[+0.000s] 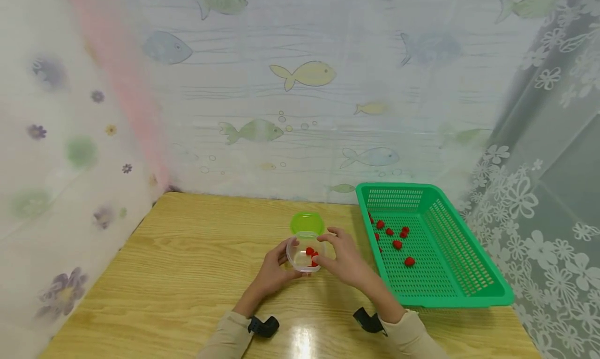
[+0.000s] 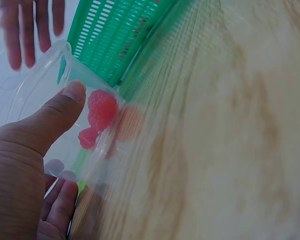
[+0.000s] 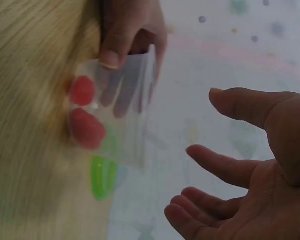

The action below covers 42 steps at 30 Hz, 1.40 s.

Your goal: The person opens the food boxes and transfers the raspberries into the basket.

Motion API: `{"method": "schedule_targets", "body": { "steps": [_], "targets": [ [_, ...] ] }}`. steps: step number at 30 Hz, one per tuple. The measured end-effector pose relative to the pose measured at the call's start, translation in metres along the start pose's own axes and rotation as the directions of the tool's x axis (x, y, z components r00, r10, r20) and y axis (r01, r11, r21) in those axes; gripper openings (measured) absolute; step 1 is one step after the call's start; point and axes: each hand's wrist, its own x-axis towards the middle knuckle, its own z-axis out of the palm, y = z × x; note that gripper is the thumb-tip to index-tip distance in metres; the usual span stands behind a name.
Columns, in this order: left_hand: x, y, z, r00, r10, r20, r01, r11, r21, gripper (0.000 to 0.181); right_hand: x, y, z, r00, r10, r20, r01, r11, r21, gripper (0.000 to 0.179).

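Observation:
A clear plastic tub (image 1: 305, 269) with several red raspberries (image 2: 102, 110) at its bottom is in my left hand (image 1: 273, 274). The left thumb lies along the near side of the tub, and the other fingers curl round the far side, seen through the plastic in the right wrist view. My right hand (image 1: 346, 261) is at the tub's right side, fingers spread and holding nothing; the right wrist view shows a gap between its fingertips and the tub (image 3: 132, 142). Just behind the tub lies a bright green lid (image 1: 307, 222) on the table.
To the right stands a green perforated basket (image 1: 499, 295) with several raspberries (image 1: 397, 245) scattered toward its left side. The wooden table (image 1: 197, 255) ends at a fish-printed curtain (image 1: 300, 114) at the back, with more curtains along both sides.

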Motion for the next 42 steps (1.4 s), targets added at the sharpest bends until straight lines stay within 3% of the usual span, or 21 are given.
{"method": "schedule_targets", "body": {
  "steps": [9, 20, 25, 32, 37, 42],
  "targets": [
    [0.0, -0.001, -0.001, 1.0, -0.018, 0.016, 0.018, 1.0, -0.007, 0.089, 0.024, 0.02, 0.03, 0.998, 0.013, 0.067, -0.022, 0.99, 0.139, 0.041],
    [-0.001, -0.001, -0.001, 1.0, -0.012, 0.001, 0.012, 1.0, -0.023, 0.088, 0.041, 0.024, 0.044, 0.997, -0.026, 0.073, 0.025, 1.0, 0.005, 0.034],
    [-0.001, -0.001, -0.001, 1.0, 0.013, -0.005, -0.013, 0.999, -0.038, 0.088, 0.051, 0.021, 0.044, 0.989, -0.043, 0.139, 0.055, 0.995, -0.085, 0.025],
    [0.0, -0.003, -0.002, 1.0, -0.005, 0.014, 0.005, 0.999, -0.043, 0.086, 0.056, 0.02, 0.043, 0.977, -0.033, 0.211, 0.048, 0.997, -0.064, 0.008],
    [0.0, -0.004, -0.003, 0.999, -0.029, 0.026, 0.03, 0.998, -0.046, 0.089, 0.056, 0.022, 0.043, 0.966, -0.093, 0.241, 0.115, 0.99, -0.079, 0.028],
    [-0.001, -0.004, -0.004, 0.999, -0.019, 0.026, 0.02, 0.999, -0.035, 0.089, 0.057, 0.022, 0.039, 0.951, -0.098, 0.292, 0.124, 0.99, -0.071, 0.042]
  ]
}}
